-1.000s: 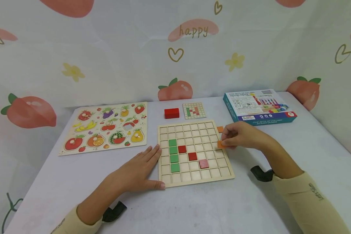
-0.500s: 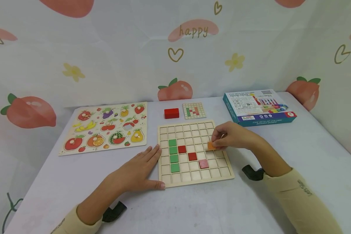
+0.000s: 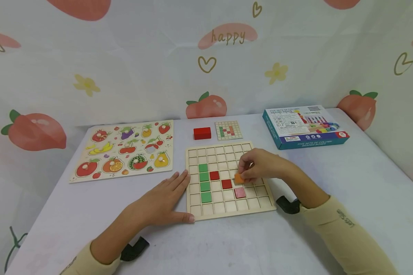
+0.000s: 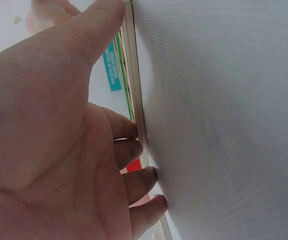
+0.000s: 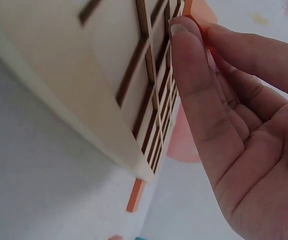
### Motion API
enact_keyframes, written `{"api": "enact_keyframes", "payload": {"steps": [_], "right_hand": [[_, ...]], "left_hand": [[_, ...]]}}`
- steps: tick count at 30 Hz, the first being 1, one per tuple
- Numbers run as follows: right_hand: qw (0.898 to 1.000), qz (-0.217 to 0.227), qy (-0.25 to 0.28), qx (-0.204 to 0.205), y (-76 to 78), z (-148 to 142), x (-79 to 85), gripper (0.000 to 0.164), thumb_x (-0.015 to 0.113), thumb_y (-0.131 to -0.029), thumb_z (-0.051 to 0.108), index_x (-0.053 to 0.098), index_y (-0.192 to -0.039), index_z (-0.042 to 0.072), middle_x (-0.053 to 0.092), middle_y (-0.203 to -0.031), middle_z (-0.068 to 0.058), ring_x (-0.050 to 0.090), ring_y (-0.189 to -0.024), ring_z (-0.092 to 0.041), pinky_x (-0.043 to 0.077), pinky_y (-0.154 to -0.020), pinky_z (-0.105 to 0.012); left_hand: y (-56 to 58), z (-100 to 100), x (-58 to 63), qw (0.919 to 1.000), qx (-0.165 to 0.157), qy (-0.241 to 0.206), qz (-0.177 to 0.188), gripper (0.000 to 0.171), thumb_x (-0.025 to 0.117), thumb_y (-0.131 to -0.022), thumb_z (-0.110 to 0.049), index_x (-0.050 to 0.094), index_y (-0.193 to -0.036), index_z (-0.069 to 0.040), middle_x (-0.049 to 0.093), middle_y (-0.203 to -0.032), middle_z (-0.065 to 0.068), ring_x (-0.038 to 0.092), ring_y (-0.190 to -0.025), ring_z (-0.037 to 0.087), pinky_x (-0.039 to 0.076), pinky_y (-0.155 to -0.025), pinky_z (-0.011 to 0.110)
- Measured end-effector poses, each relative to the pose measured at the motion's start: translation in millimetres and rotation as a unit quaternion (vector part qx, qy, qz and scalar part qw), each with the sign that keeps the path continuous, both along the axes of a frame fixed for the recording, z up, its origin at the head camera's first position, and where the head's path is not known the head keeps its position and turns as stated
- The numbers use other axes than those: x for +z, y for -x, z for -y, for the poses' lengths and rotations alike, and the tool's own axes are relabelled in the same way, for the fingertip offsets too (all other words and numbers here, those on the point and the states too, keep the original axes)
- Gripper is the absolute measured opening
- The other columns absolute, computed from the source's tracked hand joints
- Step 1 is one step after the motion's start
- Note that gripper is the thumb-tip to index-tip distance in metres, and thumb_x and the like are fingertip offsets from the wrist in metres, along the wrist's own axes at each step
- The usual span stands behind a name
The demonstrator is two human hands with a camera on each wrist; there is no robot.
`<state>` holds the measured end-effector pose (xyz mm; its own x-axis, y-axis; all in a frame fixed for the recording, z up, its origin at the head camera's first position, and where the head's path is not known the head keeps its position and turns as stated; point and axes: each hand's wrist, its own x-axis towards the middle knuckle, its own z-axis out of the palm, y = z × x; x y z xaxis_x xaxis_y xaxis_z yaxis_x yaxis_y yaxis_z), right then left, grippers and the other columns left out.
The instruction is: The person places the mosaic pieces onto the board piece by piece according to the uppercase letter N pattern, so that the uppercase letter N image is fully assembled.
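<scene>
A wooden grid board (image 3: pixel 231 214) lies on the table, seen from the head. My left hand (image 3: pixel 161 202) rests along its left side, thumb at the near corner and straight fingertips on the edge; the left wrist view shows those fingertips (image 4: pixel 146 176) against the board's side. Between thumb and index finger, my right hand (image 3: pixel 261 163) pinches an orange square tile (image 3: pixel 239 178), close over a cell just behind the pink tile (image 3: pixel 239 192). Several green tiles (image 3: pixel 205 186) form a column on the board, with two red tiles (image 3: pixel 226 184) stepping diagonally toward the pink one.
Behind the board are a red block (image 3: pixel 202 133) and a small pattern card (image 3: pixel 228 130). A fruit puzzle board (image 3: pixel 124 152) lies left, a boxed game (image 3: pixel 304 126) back right. Another orange tile (image 5: pixel 135 195) lies beyond the board's edge in the right wrist view.
My right hand has carried the orange tile leftward from the board's right edge to above a cell near the pink tile. The left hand and the board have stayed put.
</scene>
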<state>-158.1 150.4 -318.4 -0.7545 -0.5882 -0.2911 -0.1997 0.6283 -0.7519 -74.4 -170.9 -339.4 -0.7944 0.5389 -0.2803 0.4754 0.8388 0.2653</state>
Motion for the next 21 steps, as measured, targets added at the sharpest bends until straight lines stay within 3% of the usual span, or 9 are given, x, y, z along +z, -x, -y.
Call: {"api": "enact_keyframes", "payload": {"steps": [9,21], "right_hand": [[0.999,-0.034,-0.024,0.019,-2.3,7.7,-5.9,0.009,0.074,-0.088,0.002,0.069,-0.083,0.007,0.063,-0.074,0.001,0.058,-0.07,-0.015,0.053,-0.065,-0.03],[0.995,-0.065,-0.067,0.019,-8.2,14.4,-5.0,0.018,0.084,-0.081,0.013,0.066,-0.084,0.012,0.06,-0.076,0.001,0.055,-0.075,-0.016,0.049,-0.067,-0.031]], "left_hand": [[0.8,0.2,-1.0,1.0,-0.004,0.003,-0.004,0.115,0.059,-0.081,-0.079,0.02,-0.16,-0.006,0.013,-0.167,0.009,0.011,-0.152,0.033,0.021,-0.119,0.051],[0.9,0.5,0.3,1.0,-0.004,0.002,-0.005,0.114,0.061,-0.08,-0.077,0.021,-0.16,-0.005,0.014,-0.167,0.01,0.012,-0.152,0.033,0.021,-0.119,0.052]]}}
